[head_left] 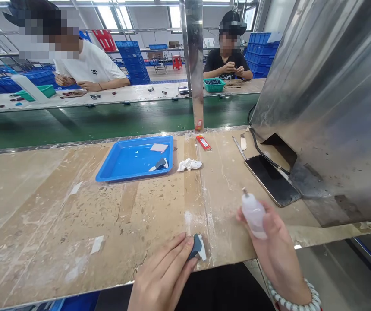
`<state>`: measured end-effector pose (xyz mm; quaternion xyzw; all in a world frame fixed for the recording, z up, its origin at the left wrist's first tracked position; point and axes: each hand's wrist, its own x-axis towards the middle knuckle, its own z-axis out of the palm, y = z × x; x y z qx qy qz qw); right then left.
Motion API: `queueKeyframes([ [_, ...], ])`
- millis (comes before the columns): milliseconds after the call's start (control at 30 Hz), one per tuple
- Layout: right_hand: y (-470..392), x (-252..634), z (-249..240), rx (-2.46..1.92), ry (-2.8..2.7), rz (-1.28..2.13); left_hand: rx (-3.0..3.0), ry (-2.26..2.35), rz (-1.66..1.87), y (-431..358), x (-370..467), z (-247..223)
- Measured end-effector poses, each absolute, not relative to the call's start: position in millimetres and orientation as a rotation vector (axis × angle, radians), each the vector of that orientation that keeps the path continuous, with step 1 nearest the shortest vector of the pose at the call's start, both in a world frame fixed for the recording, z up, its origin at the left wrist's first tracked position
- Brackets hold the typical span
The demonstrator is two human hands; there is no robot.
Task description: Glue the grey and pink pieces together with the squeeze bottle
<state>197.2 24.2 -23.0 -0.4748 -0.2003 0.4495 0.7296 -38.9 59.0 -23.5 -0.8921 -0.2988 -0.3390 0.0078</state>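
At the front edge of the table, my left hand [168, 270] pinches a small dark blue-grey piece [196, 247] with a white strip [202, 248] beside it. My right hand [274, 235] is closed around a small translucent white squeeze bottle [253, 214], its narrow metal tip pointing up and away from me. The bottle is slightly blurred and apart from the piece. Farther back, a blue tray [124, 157] carries a pale flat rectangle [158, 147] and another dark blue-grey piece [161, 164] with white on it.
A crumpled white tissue [189, 164] and a red packet [203, 143] lie right of the tray. A phone [272, 179], a thin metal blade [239, 147] and a cable [261, 149] sit by the metal housing [334, 108]. Beyond the green belt [124, 119], two people work.
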Motion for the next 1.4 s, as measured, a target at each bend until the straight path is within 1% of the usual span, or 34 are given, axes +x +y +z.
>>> queueKeyframes([
  [133,26,201,-31,-1.305,-0.615,0.752,-2.769,-1.091,-1.114,53,-38,-25],
  [267,26,207,-37,-1.554,-0.832,0.762,-2.729,-1.132,-1.098,46,-38,-17],
  [333,22,209,-39,-1.702,-0.916,0.696,-2.699,-1.088,-1.100,44,-37,-11],
  [400,14,207,-40,-1.694,-0.968,0.520,-2.692,-1.062,-1.130,42,-36,-5],
  [500,-6,190,-38,-1.485,-0.908,0.038,-2.730,-1.020,-1.201,40,-32,2],
  [533,-13,182,-37,-1.435,-0.903,-0.055,-2.733,-0.983,-1.227,39,-31,4],
  [567,-19,172,-36,-1.383,-0.964,-0.015,-2.737,-0.943,-1.239,37,-30,5],
  [600,-24,162,-36,-1.316,-1.051,0.150,-2.745,-0.908,-1.236,36,-29,7],
  [667,-31,144,-40,-1.128,-1.160,0.637,-2.764,-0.860,-1.205,32,-27,9],
  [700,-33,136,-44,-1.047,-1.121,0.817,-2.785,-0.853,-1.177,31,-26,11],
  [800,-36,124,-58,-0.911,-0.971,1.122,-2.814,-0.815,-1.142,27,-24,15],
  [900,-37,125,-62,-0.801,-0.959,1.378,-2.827,-0.824,-1.118,24,-22,17],
  [967,-38,131,-57,-0.775,-0.967,1.454,-2.839,-0.830,-1.103,22,-22,17],
  [1100,-43,143,-46,-0.889,-1.017,1.438,-2.914,-0.810,-1.122,21,-25,17],
  [1167,-48,145,-48,-0.921,-1.000,1.429,-3.042,-0.774,-1.273,23,-26,17],
  [1300,-58,144,-60,-0.928,-0.955,1.431,-3.383,-0.723,-1.742,31,-23,18],
  [1400,-60,144,-61,-0.987,-0.981,1.590,-3.575,-0.652,-1.814,33,-21,17],
])
